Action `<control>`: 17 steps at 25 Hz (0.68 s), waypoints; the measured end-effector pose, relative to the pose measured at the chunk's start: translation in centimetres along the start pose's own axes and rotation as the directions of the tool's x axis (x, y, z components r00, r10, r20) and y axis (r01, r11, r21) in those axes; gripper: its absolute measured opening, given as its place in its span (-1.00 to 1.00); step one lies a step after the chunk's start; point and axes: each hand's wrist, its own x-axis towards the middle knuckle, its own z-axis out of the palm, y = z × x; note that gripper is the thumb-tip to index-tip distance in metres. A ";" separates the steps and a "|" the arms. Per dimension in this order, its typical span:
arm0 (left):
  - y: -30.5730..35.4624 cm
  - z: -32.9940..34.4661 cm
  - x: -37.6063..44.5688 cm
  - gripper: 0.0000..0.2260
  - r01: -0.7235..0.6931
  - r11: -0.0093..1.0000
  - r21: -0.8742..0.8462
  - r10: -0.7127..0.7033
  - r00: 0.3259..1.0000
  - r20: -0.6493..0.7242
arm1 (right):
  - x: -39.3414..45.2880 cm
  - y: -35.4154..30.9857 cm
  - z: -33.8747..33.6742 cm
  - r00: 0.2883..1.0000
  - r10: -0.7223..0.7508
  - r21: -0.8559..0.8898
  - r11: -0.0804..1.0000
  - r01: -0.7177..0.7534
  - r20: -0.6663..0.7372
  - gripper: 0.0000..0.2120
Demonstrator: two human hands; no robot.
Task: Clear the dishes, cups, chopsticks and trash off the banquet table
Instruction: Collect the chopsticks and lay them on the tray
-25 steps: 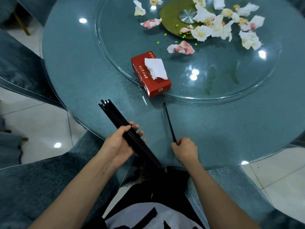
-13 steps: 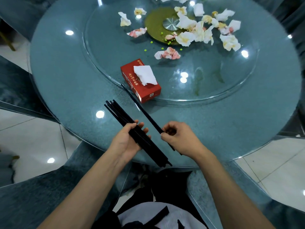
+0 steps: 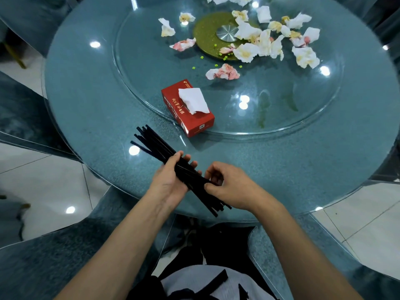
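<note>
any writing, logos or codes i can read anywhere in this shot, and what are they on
Red tissue box, top face: a slanted line of gold characters, too blurred to read.
Red tissue box, far top corner: a small gold logo mark, too small to make out.
Red tissue box, near end face: a small square code and a line of fine print, both unreadable.
Nothing else shows text: not the black chopsticks, the crumpled napkins, nor the glass turntable.

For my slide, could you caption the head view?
Both hands bundle black chopsticks over a tissue-strewn table.
</note>
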 end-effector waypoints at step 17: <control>-6.3 3.7 -3.0 -0.79 0.102 0.956 0.274 -0.126 0.990 0.069 | -5.8 2.8 3.5 0.934 0.142 -0.407 0.871 -0.275 -0.327 -0.70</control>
